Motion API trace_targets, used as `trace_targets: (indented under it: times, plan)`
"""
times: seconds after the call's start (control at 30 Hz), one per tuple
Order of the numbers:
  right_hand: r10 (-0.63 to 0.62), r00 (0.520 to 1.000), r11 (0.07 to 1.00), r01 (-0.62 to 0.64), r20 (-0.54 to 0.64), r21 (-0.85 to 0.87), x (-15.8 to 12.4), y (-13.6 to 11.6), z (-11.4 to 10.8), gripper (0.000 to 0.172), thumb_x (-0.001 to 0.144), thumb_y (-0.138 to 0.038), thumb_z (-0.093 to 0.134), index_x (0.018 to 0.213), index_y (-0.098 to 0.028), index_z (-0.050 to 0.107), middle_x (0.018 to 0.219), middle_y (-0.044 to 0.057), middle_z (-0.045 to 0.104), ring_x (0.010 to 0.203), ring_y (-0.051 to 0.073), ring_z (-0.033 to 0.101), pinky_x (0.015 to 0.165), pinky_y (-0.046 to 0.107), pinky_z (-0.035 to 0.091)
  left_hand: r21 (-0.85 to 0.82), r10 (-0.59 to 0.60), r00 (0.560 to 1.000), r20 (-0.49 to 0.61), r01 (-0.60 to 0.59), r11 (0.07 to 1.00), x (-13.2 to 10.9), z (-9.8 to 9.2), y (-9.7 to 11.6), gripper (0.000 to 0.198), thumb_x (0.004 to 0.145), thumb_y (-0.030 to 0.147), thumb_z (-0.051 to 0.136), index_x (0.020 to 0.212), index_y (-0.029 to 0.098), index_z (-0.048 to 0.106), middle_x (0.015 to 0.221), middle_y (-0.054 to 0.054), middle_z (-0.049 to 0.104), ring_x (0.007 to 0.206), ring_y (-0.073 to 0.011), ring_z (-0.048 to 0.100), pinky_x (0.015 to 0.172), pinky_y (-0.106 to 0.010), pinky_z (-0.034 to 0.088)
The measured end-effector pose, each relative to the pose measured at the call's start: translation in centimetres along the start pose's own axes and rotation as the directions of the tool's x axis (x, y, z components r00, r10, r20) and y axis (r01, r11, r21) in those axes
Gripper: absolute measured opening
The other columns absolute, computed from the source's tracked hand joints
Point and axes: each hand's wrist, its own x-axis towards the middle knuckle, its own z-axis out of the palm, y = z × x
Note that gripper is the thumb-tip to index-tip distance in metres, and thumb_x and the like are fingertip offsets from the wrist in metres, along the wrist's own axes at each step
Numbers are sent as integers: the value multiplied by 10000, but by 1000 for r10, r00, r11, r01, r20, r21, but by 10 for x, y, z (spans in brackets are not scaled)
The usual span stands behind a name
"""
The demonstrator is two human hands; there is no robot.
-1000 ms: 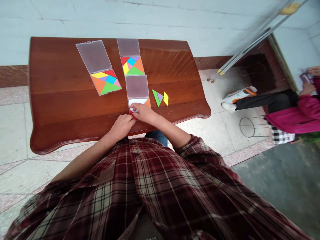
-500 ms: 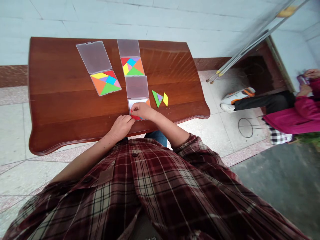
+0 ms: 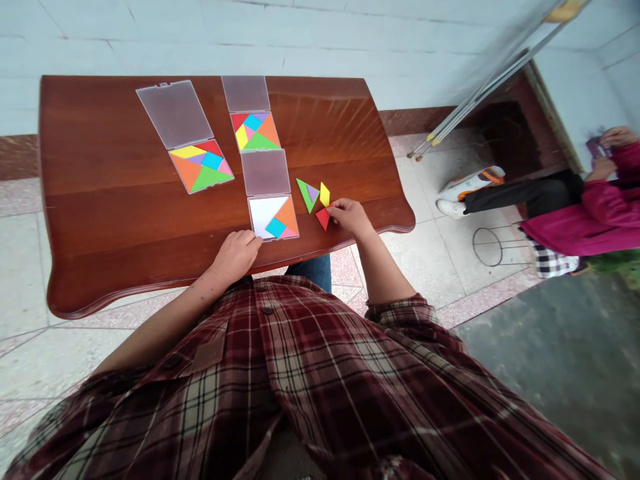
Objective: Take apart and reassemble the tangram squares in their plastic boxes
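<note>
My right hand (image 3: 350,217) pinches a red triangle tangram piece (image 3: 323,219) low over the table, right of the near tangram case. Close by lie a yellow parallelogram (image 3: 325,195) and a green triangle (image 3: 306,193) with a small purple triangle (image 3: 313,193) on it. The near case (image 3: 260,212) lies open, its clear lid (image 3: 266,172) folded back; an orange triangle (image 3: 288,215), a blue square (image 3: 275,227) and a pink triangle (image 3: 289,233) are inside, with white base showing at left. My left hand (image 3: 240,252), fingers closed together, grips the case's lower left corner.
Two more open cases, a left one (image 3: 201,165) and a far one (image 3: 255,131), hold full sets of coloured pieces on the brown wooden table (image 3: 115,200). Crutches (image 3: 465,103) lean at the right. A seated person (image 3: 580,213) is beyond the table's right side.
My right hand has moved right, out of the near case, carrying the red triangle to beside the loose pieces. My left hand stays at the case's corner. The view has shifted slightly.
</note>
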Motion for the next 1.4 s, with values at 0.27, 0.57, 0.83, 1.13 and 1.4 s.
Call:
trace_targets:
  times: [0.27, 0.57, 0.83, 1.13, 1.4]
  plan:
    - [-264, 957, 872, 181, -124, -455, -10, -12, 17, 217, 821, -227, 558, 1010, -152, 633, 916, 86, 703, 844, 212, 643, 826, 347, 477, 6, -23, 999, 45, 22, 1000, 2, -2, 0, 237, 921, 137, 435, 799, 145, 638, 776, -82, 603, 725, -206, 525, 643, -337, 348]
    - [-340, 753, 557, 644, 563, -524, -44, -66, 87, 412, 863, -147, 549, 1275, -144, 552, 1299, 135, 557, 1105, 228, 600, 905, 330, 458, -36, -52, 997, 54, 54, 998, 1, 2, 1, 258, 940, 171, 408, 833, 149, 643, 794, -87, 596, 746, -214, 522, 664, -342, 361]
    - [-163, 730, 373, 668, 663, -644, -43, -87, 87, 436, 877, -146, 566, 1311, -135, 524, 1290, 149, 530, 1057, 246, 625, 841, 320, 456, -38, -65, 994, 92, 69, 997, 2, -1, 4, 300, 953, 182, 377, 864, 139, 661, 805, -91, 594, 768, -208, 529, 685, -341, 385]
    - [-181, 661, 374, 731, 728, -570, -25, -86, 90, 428, 830, -141, 633, 1251, -151, 558, 1230, 124, 579, 977, 209, 619, 781, 286, 413, -14, -78, 991, 106, 80, 997, 6, -3, 5, 276, 930, 159, 401, 835, 132, 659, 786, -91, 593, 741, -207, 536, 663, -340, 380]
    - [-157, 579, 403, 777, 800, -483, -26, -93, 91, 417, 828, -166, 651, 1232, -163, 551, 1163, 80, 637, 975, 180, 590, 757, 252, 371, -34, -136, 977, 163, 143, 989, -4, -6, 15, 223, 889, 157, 454, 805, 130, 658, 781, -95, 604, 747, -210, 556, 661, -337, 378]
